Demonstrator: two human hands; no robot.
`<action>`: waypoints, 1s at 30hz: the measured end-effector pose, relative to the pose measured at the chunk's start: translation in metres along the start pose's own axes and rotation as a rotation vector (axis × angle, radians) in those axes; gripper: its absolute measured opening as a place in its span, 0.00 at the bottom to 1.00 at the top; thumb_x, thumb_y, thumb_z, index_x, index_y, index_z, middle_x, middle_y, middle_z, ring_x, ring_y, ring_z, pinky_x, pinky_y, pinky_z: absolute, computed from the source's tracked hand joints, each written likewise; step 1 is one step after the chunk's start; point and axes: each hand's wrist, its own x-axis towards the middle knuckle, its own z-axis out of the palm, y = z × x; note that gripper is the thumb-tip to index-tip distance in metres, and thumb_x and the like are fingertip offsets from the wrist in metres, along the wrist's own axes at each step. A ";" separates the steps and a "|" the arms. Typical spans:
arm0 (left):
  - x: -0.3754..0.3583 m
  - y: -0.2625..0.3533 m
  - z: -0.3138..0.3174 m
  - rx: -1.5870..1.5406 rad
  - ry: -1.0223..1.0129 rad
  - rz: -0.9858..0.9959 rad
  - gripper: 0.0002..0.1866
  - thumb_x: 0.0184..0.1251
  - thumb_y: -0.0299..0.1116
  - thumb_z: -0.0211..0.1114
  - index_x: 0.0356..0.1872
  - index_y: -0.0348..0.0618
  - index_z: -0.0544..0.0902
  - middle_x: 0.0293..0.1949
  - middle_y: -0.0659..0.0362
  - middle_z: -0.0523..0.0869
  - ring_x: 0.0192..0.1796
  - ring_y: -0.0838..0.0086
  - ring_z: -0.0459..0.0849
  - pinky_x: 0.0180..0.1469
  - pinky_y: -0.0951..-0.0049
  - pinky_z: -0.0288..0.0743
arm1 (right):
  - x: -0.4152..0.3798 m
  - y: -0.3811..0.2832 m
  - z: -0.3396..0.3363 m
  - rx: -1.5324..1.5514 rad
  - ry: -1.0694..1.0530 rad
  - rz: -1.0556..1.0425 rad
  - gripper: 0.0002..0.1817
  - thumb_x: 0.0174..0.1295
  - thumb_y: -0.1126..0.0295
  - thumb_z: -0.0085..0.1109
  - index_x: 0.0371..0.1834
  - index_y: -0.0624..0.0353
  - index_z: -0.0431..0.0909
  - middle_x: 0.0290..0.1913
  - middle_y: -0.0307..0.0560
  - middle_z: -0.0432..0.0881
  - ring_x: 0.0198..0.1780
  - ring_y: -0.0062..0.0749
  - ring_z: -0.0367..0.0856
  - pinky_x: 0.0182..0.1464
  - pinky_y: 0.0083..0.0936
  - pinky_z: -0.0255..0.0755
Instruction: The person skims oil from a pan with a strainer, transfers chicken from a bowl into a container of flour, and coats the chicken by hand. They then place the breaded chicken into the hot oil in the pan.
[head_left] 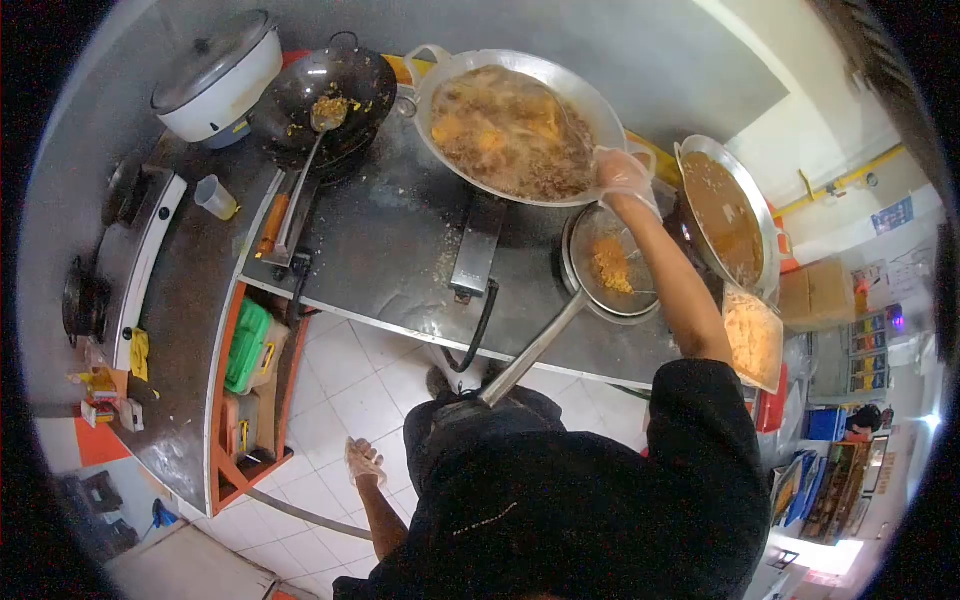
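Note:
My right hand (625,178), in a clear plastic glove, is at the right rim of a large metal wok (455,165) of bubbling oil with orange-brown pieces frying in it. Its fingers look curled, and whatever they hold is hidden. Below that forearm, a long-handled strainer (540,345) rests over a round pan, with yellow-orange fried crumbs (611,265) in its mesh. Down by my side hangs my gloved left hand (364,462), away from the counter, its fingers loosely bent and apart with nothing in them.
A second wok of brown liquid (725,215) stands at right, above a tub of pale orange food (752,340). To the left are a dark wok (370,85) with a ladle (300,190), a lidded white cooker (225,90) and a plastic cup (214,198).

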 end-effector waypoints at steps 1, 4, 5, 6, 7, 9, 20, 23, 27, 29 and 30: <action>0.005 -0.004 -0.006 -0.008 -0.040 -0.007 0.20 0.59 0.59 0.51 0.29 0.52 0.73 0.24 0.69 0.71 0.26 0.78 0.67 0.32 0.72 0.60 | 0.004 -0.001 0.017 -0.053 0.021 -0.007 0.10 0.55 0.74 0.48 0.37 0.62 0.79 0.35 0.58 0.81 0.40 0.48 0.81 0.40 0.38 0.75; 0.014 -0.007 -0.012 0.031 -0.141 -0.056 0.19 0.59 0.58 0.52 0.28 0.53 0.73 0.23 0.70 0.71 0.25 0.79 0.67 0.30 0.72 0.59 | -0.008 0.000 0.027 -0.057 0.092 0.019 0.11 0.56 0.74 0.48 0.39 0.60 0.78 0.35 0.56 0.81 0.41 0.46 0.81 0.41 0.37 0.75; 0.008 -0.005 -0.006 0.026 -0.141 -0.054 0.19 0.59 0.58 0.52 0.28 0.53 0.73 0.23 0.70 0.71 0.25 0.79 0.67 0.30 0.72 0.59 | -0.014 -0.002 0.025 -0.010 0.142 0.040 0.11 0.57 0.73 0.47 0.40 0.59 0.77 0.35 0.56 0.81 0.41 0.46 0.81 0.41 0.37 0.75; -0.005 0.000 0.004 0.044 -0.059 -0.056 0.18 0.60 0.57 0.51 0.27 0.54 0.73 0.21 0.71 0.70 0.23 0.80 0.66 0.28 0.73 0.58 | -0.025 -0.006 0.002 -0.021 0.057 0.054 0.11 0.58 0.71 0.46 0.40 0.60 0.77 0.36 0.57 0.81 0.41 0.46 0.81 0.41 0.37 0.75; -0.011 0.001 0.009 0.062 0.022 -0.059 0.18 0.61 0.57 0.51 0.25 0.55 0.72 0.20 0.72 0.69 0.21 0.81 0.65 0.26 0.74 0.57 | -0.023 -0.004 0.004 -0.021 0.057 0.049 0.11 0.58 0.71 0.46 0.40 0.60 0.77 0.36 0.57 0.81 0.41 0.46 0.81 0.41 0.37 0.75; -0.004 -0.005 0.003 0.057 -0.025 -0.067 0.18 0.61 0.57 0.51 0.26 0.55 0.72 0.20 0.71 0.70 0.21 0.81 0.65 0.26 0.74 0.57 | -0.028 0.005 0.003 0.061 0.076 0.126 0.11 0.57 0.71 0.46 0.38 0.60 0.78 0.37 0.56 0.81 0.41 0.46 0.81 0.43 0.38 0.75; -0.003 0.006 0.019 0.166 -0.050 -0.082 0.19 0.62 0.57 0.49 0.23 0.55 0.71 0.19 0.72 0.69 0.21 0.80 0.64 0.25 0.74 0.56 | -0.006 0.022 0.027 0.901 -0.193 0.365 0.15 0.60 0.62 0.50 0.38 0.64 0.77 0.33 0.49 0.80 0.25 0.33 0.78 0.25 0.28 0.73; 0.002 0.005 0.017 0.167 -0.087 -0.103 0.19 0.62 0.57 0.49 0.22 0.55 0.70 0.19 0.72 0.68 0.21 0.80 0.63 0.26 0.73 0.55 | -0.010 0.033 0.029 0.953 -0.339 0.529 0.19 0.59 0.59 0.53 0.45 0.64 0.76 0.35 0.46 0.80 0.29 0.29 0.78 0.26 0.25 0.73; 0.001 0.003 0.026 0.160 -0.057 -0.089 0.19 0.61 0.57 0.50 0.21 0.56 0.70 0.19 0.73 0.67 0.21 0.80 0.62 0.27 0.73 0.55 | -0.079 0.053 0.026 1.128 -0.201 0.341 0.23 0.56 0.62 0.57 0.53 0.62 0.72 0.39 0.44 0.81 0.37 0.27 0.78 0.33 0.22 0.73; 0.002 0.006 0.032 0.186 -0.056 -0.099 0.18 0.61 0.57 0.50 0.21 0.57 0.70 0.19 0.73 0.67 0.21 0.80 0.62 0.27 0.73 0.55 | -0.118 0.077 0.036 0.865 0.019 0.249 0.23 0.56 0.64 0.57 0.55 0.59 0.72 0.44 0.47 0.80 0.38 0.32 0.79 0.34 0.25 0.72; 0.004 0.007 0.033 0.200 -0.066 -0.117 0.18 0.60 0.57 0.50 0.21 0.57 0.70 0.19 0.73 0.67 0.21 0.80 0.62 0.28 0.73 0.55 | -0.143 0.082 0.045 0.720 0.190 0.210 0.21 0.56 0.65 0.56 0.54 0.56 0.73 0.46 0.52 0.80 0.37 0.37 0.81 0.31 0.28 0.73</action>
